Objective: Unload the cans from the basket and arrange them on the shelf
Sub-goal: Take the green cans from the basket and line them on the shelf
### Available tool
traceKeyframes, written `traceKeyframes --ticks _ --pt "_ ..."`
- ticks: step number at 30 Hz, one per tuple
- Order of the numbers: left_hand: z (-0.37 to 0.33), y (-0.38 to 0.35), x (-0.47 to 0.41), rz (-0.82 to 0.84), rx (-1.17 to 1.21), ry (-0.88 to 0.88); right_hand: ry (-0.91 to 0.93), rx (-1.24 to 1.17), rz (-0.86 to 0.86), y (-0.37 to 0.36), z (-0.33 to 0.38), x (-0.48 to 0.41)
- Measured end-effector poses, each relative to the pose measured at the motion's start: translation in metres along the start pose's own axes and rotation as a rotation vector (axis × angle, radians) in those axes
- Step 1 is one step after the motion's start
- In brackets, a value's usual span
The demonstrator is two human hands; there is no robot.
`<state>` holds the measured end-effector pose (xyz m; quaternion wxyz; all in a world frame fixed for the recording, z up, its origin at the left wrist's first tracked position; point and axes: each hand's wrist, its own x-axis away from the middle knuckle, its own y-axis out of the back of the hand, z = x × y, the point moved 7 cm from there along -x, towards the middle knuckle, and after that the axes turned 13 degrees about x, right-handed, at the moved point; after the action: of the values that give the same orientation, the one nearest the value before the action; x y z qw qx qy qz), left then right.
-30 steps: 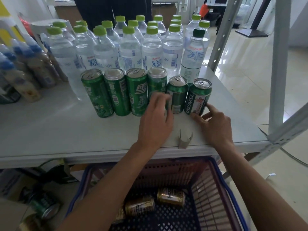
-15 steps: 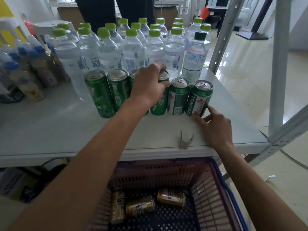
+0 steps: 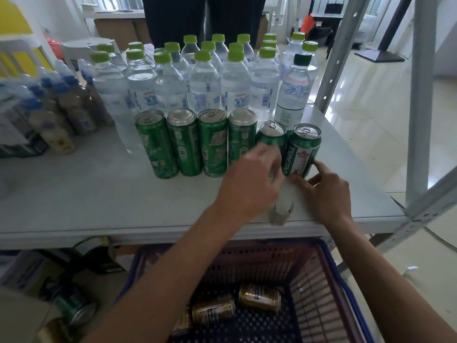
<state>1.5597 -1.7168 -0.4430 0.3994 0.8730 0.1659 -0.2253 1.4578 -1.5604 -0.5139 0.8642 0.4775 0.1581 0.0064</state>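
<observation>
Cans: six green, upright, tabs up, in one row on the shelf, squared against the bottles. Gold cans lie on their sides in the basket. My right hand steadies the end can, fingers spread; my left hand hangs loose, empty.

The left hand is motion-blurred, so its grip cannot be read; it hides the lower part of the fifth green can. The basket is cut off by the bottom edge, and the left forearm covers part of one gold can. Bottles at far left are blurred.
</observation>
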Motion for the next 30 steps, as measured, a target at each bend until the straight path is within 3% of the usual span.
traceKeyframes --ticks 3,13,15,17,19,20,23,25,28,30 --pt "0.029 -0.043 0.020 0.209 0.117 0.139 -0.016 -0.005 0.006 0.000 0.001 0.001" --pt "0.050 -0.038 0.029 0.088 0.362 0.243 -0.077 0.008 0.038 -0.003 -0.004 0.000" --pt "0.040 -0.017 0.047 -0.016 0.379 0.192 -0.134 -0.075 0.088 0.003 -0.007 0.005" --pt "0.025 0.007 0.083 -0.005 0.348 0.057 -0.156 -0.182 0.130 0.013 -0.005 0.020" --pt "0.024 0.015 0.131 0.193 0.292 -0.014 -0.068 -0.304 0.226 0.022 0.002 0.040" --pt "0.034 0.013 0.157 0.323 0.236 0.016 -0.002 -0.355 0.374 0.022 0.008 0.052" --pt "0.095 -0.013 0.226 0.789 -0.058 0.350 0.162 -0.268 1.133 0.006 0.024 0.108" --pt "0.137 -0.031 0.269 1.086 -0.196 0.597 0.188 -0.010 1.477 -0.018 0.009 0.138" --pt "0.168 -0.049 0.323 1.307 -0.208 0.747 0.175 0.371 1.650 -0.085 -0.029 0.171" --pt "0.181 -0.058 0.357 1.357 -0.223 0.788 0.329 0.613 1.563 -0.138 -0.044 0.184"
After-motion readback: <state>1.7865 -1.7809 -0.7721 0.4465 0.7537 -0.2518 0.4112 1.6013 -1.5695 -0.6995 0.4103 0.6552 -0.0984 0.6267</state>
